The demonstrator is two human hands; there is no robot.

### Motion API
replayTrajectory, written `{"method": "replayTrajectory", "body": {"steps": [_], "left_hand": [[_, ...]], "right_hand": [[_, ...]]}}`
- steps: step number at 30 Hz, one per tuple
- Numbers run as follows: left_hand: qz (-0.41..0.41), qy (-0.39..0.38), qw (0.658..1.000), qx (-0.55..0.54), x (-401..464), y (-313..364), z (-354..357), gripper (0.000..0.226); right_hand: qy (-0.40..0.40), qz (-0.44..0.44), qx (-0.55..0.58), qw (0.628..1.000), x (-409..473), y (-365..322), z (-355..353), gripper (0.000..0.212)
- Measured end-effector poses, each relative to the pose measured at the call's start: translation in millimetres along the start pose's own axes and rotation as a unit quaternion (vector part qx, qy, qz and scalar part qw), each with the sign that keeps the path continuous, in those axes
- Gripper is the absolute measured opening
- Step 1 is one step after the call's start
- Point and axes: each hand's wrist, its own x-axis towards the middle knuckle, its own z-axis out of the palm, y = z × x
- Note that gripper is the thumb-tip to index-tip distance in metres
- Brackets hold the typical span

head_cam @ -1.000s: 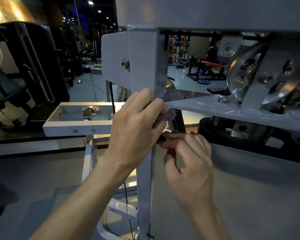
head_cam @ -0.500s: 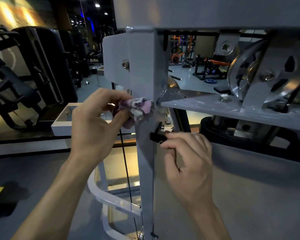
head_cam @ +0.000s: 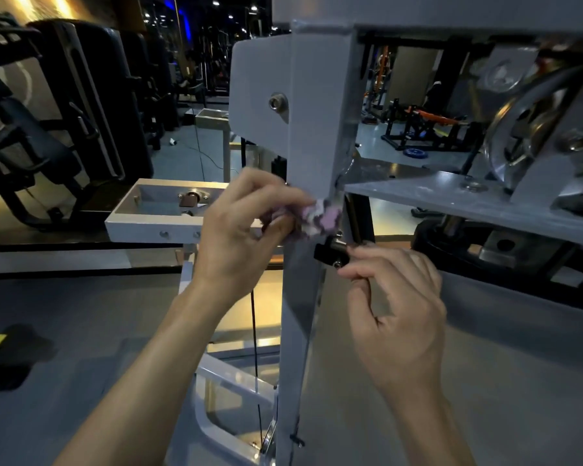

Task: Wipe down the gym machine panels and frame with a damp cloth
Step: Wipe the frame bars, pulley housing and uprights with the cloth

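Note:
A grey upright post (head_cam: 320, 112) of the gym machine frame stands in the middle of the view, with a sloping grey panel (head_cam: 451, 200) joining it on the right. My left hand (head_cam: 239, 230) pinches a bunched purple and white cloth (head_cam: 318, 218) against the post where the panel meets it. Just below the cloth a small black clamp (head_cam: 330, 254) sticks out of the post. My right hand (head_cam: 394, 297) has its fingers curled, fingertips pinching the clamp's bolt end.
A metal pulley wheel (head_cam: 525, 129) sits at upper right above the panel. A grey open bracket box (head_cam: 162, 213) juts out left of the post, with a thin black cable (head_cam: 253, 331) hanging below. Dark padded machines (head_cam: 64, 122) stand at the far left.
My left hand drew the cloth away from the post's right edge, then brought it back to the joint with the panel. My right hand stayed at the black clamp.

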Motion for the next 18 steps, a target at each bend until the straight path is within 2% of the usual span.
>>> {"method": "replayTrajectory", "body": {"steps": [4, 11, 14, 18], "left_hand": [[-0.004, -0.036, 0.999, 0.024, -23.1, -16.1, -0.2, 0.030], [0.040, 0.035, 0.999, 0.012, 18.8, -7.9, -5.2, 0.024], [0.035, -0.003, 0.999, 0.001, -13.7, -21.6, 2.6, 0.027], [0.022, -0.093, 0.995, 0.003, -72.4, -42.8, 16.1, 0.036]], "right_hand": [[0.005, 0.000, 0.002, 1.000, 0.1, -1.1, 1.1, 0.019], [0.025, 0.015, -0.012, 0.999, -0.6, -5.2, 7.3, 0.018], [0.037, 0.013, -0.018, 0.999, -1.0, -6.0, 9.6, 0.018], [0.052, 0.026, -0.028, 0.998, -0.9, -10.5, 13.3, 0.019]]}}
